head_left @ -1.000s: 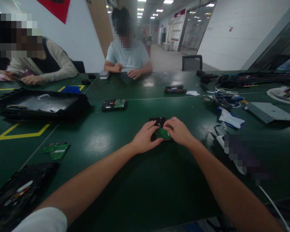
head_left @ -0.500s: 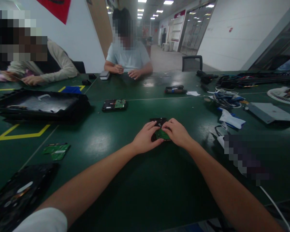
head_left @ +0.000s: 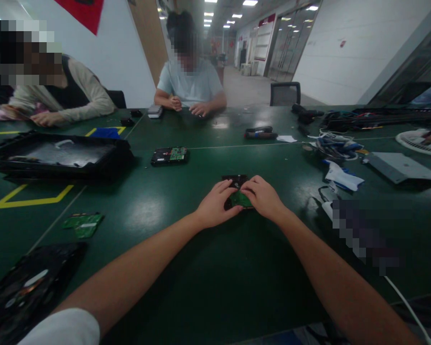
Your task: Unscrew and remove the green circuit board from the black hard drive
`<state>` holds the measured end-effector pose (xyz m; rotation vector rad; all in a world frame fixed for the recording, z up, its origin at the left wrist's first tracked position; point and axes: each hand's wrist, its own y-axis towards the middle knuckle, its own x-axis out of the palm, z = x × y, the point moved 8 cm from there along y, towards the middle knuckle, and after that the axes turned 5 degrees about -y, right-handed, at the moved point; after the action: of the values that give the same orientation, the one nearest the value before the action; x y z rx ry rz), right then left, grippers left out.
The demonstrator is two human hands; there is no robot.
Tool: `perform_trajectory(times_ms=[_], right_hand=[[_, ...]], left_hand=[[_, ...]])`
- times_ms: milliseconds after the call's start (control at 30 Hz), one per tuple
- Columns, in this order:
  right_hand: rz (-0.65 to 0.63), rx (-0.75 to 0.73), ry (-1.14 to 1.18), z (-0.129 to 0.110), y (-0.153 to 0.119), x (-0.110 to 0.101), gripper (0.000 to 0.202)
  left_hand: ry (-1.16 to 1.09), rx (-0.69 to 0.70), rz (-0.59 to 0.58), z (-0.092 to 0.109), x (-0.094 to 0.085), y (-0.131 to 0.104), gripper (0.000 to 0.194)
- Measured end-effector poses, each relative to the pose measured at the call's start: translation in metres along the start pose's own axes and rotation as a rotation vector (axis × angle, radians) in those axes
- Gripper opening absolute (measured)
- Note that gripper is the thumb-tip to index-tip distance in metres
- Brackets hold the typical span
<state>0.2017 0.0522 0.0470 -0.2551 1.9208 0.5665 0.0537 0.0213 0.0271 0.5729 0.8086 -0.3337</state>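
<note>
1. Loose board (head_left: 84,225): green, flat, left side of the tabletop (head_left: 187,191); likely light, stiff, brittle at its edges.
2. Second drive (head_left: 169,155): black, green board on its right half, well apart from the hands.
3. Left hand (head_left: 215,207): fingers clamped about the left side of the drive, thumb at its near edge.
4. Drive (head_left: 241,178): black, flat on the tabletop, in front of the person, between both hands; probably dense for its size, rigid, smooth-cased; best held by the long sides.
5. Its board (head_left: 241,200): green, on the near part; presumably thin, fragile; best taken by the rim, clear of components.
6. Right hand (head_left: 266,197): fingers bunched over the board's right side; cannot tell whether they pinch anything.
</note>
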Motion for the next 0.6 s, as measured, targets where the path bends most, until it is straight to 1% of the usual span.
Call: perform_trajectory(times_ms=[433, 533, 600], right_hand=[[-0.007, -0.002, -0.061, -0.0067, -0.0024, -0.0006, 0.015], [0.023, 0.000, -0.073, -0.0068, -0.0031, -0.0040, 0.017], [0.071, 0.007, -0.070, -0.0047, -0.0037, -0.0101, 0.019]], left_hand=[[0.002, -0.006, -0.010, 0.0021, -0.0007, -0.0003, 0.059], [0.007, -0.010, -0.008, 0.0000, 0.0005, -0.0005, 0.060], [0.008, -0.009, 0.000, -0.0011, 0.0008, -0.0005, 0.061]])
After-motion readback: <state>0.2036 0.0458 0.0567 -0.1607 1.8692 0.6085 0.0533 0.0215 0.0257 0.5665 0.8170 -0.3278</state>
